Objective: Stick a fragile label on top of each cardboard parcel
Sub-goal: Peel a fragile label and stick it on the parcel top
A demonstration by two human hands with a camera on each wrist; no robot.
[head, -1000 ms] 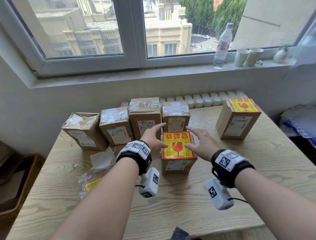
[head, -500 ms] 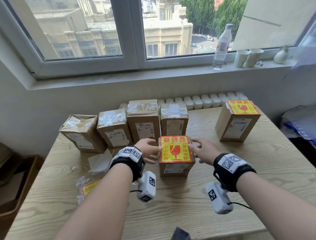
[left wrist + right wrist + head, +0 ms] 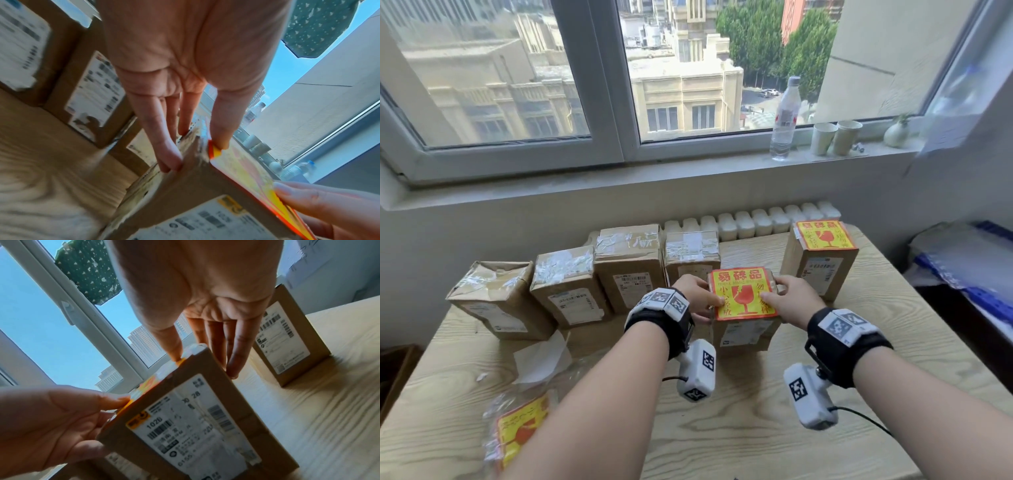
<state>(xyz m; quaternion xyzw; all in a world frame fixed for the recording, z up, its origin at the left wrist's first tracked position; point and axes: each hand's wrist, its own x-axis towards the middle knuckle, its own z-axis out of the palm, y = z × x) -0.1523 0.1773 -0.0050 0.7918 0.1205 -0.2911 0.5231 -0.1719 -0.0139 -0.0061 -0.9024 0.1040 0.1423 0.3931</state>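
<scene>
A cardboard parcel with a yellow and red fragile label on top stands mid-table. My left hand holds its left top edge, thumb on the label and fingers down the side. My right hand holds the right edge the same way. The left wrist view shows my left thumb on the label's corner; the right wrist view shows the parcel's shipping slip. Several unlabelled parcels stand in a row behind and to the left. A labelled parcel stands at the back right.
A clear bag of labels and a white backing sheet lie on the wooden table at the front left. A radiator runs behind the table. A bottle and cups stand on the sill.
Both hands went from spread beside the label to holding the parcel's sides with thumbs on top. The parcel has shifted right and back, closer to the labelled one.
</scene>
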